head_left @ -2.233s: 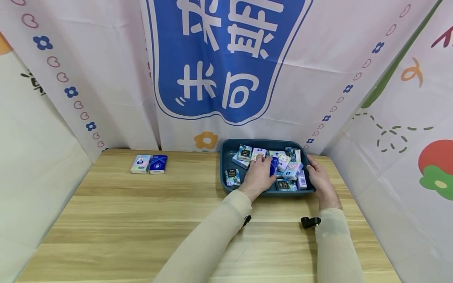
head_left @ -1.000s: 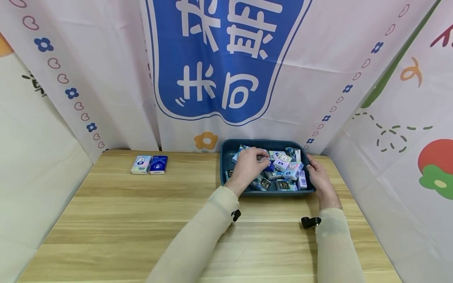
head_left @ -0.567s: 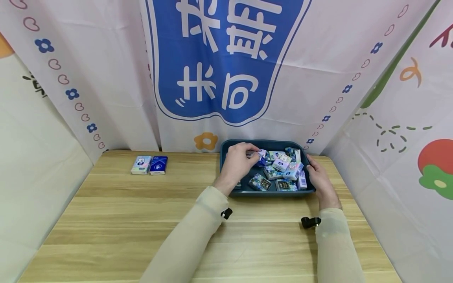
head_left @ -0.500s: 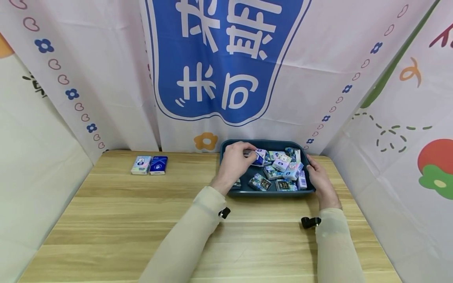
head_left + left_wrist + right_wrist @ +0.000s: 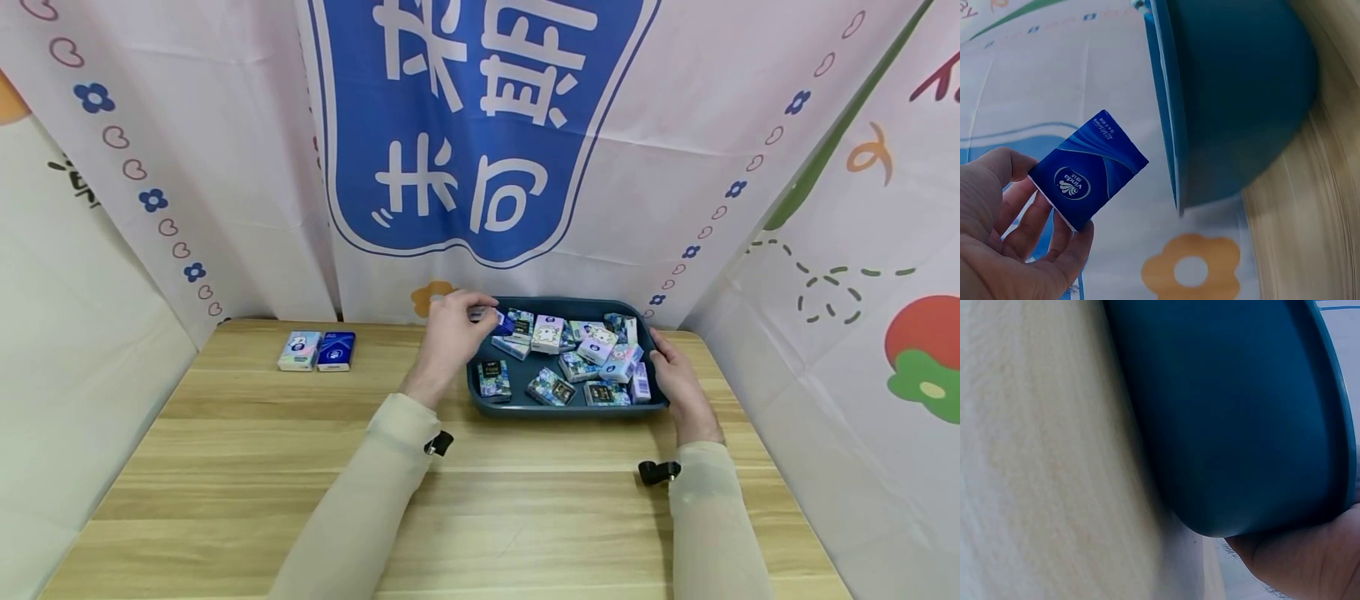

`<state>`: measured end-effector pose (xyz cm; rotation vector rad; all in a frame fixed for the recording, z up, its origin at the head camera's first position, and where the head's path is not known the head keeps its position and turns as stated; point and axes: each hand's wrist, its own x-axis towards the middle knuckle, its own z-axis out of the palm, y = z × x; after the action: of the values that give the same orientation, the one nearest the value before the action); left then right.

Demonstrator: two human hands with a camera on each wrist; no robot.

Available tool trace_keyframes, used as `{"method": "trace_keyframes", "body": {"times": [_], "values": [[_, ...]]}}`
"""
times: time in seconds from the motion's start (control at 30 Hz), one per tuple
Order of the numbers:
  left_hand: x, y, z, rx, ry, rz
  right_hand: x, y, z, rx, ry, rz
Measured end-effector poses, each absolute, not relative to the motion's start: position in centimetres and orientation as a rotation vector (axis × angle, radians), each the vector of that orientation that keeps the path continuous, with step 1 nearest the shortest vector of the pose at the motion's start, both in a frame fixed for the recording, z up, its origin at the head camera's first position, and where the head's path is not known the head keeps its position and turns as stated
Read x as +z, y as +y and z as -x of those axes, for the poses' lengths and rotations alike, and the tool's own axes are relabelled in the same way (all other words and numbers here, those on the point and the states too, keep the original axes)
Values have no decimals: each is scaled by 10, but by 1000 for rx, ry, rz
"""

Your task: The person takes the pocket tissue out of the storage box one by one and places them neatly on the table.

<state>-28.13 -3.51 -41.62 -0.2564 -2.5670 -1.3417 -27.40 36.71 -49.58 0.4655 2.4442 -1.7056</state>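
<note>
My left hand [image 5: 452,333] pinches a small dark-blue tissue pack [image 5: 1088,172] by its edge, thumb on one side and fingertips on the other. In the head view that hand hangs over the left rim of a teal plastic bin [image 5: 558,410], and its fingers partly hide the pack. At the bin's right end, my right hand [image 5: 681,383] grips the rim with the thumb over the edge. The right wrist view has the bin's outer wall with the hand [image 5: 1310,562] against it. Inside the bin lie several tissue packs in floral, pastel and cartoon wrappers, including a purple-white pack [image 5: 548,333].
Two tissue packs sit side by side at the wooden table's [image 5: 247,467] back left: a pastel one [image 5: 298,351] and a blue one [image 5: 336,351]. A printed cloth [image 5: 390,283] hangs right behind the table, and more cloth flanks both sides.
My left hand has taken the blue pack from among the others and carried it leftward to the bin's left rim, uncovering packs beneath. The right hand has kept its place on the bin.
</note>
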Motion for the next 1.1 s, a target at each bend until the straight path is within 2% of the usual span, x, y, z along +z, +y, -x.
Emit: {"method": "trace_keyframes", "body": {"times": [1.1], "values": [[-465,-152,305,-1288,-2600,0,-495,365,274,-1721,2429,-452]]}}
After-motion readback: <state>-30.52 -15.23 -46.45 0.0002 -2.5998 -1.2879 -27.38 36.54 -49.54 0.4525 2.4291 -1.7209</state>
